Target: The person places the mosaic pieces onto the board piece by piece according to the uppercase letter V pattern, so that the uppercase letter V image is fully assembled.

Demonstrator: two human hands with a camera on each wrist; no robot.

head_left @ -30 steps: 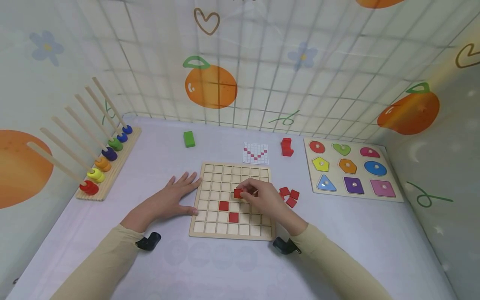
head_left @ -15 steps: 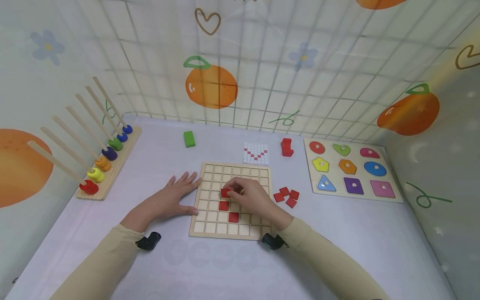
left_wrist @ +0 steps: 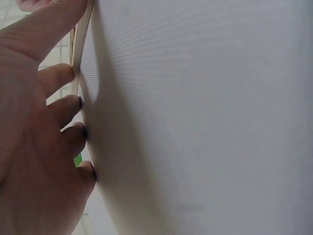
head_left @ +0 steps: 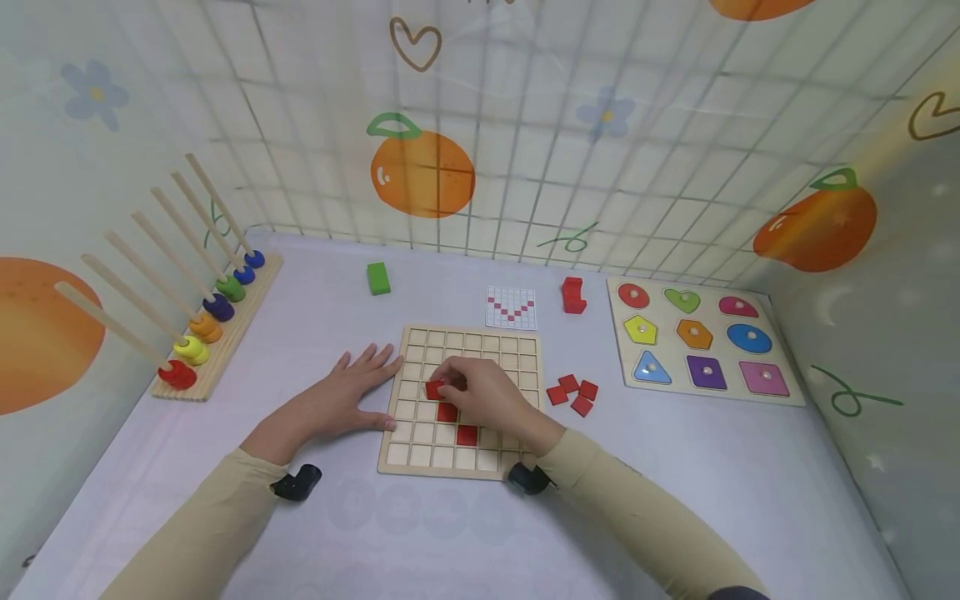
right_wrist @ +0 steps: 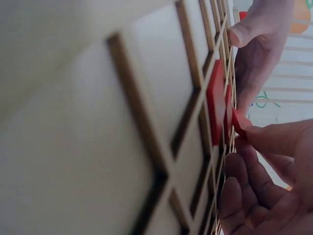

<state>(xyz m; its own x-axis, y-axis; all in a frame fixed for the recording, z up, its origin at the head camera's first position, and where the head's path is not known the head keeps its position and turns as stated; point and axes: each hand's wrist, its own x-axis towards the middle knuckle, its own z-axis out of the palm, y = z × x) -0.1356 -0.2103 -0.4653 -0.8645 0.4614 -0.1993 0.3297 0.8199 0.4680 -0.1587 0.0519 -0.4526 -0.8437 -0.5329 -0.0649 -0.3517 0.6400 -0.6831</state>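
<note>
A wooden grid board (head_left: 465, 337) lies flat in the middle of the table. Two red square tiles sit in its cells, one nearer tile (head_left: 467, 435) and one tile (head_left: 447, 412) diagonally up and left of it. Between thumb and fingers my right hand (head_left: 486, 393) pinches another red tile (head_left: 434, 390), over a cell up and left of those two; the right wrist view shows this pinched tile (right_wrist: 240, 122) tilted at the board. My left hand (head_left: 341, 402) lies spread on the table, its thumb and index fingertip touching the board's left edge.
Several loose red tiles (head_left: 582, 406) lie right of the board. Behind it are a pattern card (head_left: 512, 307), a red block (head_left: 573, 295) and a green block (head_left: 378, 278). A peg rack with coloured rings (head_left: 217, 350) stands left; a shape puzzle (head_left: 705, 396) lies right.
My right hand has moved left across the board with the pinched red tile, from about the middle columns toward the left ones. My left hand has stayed in place.
</note>
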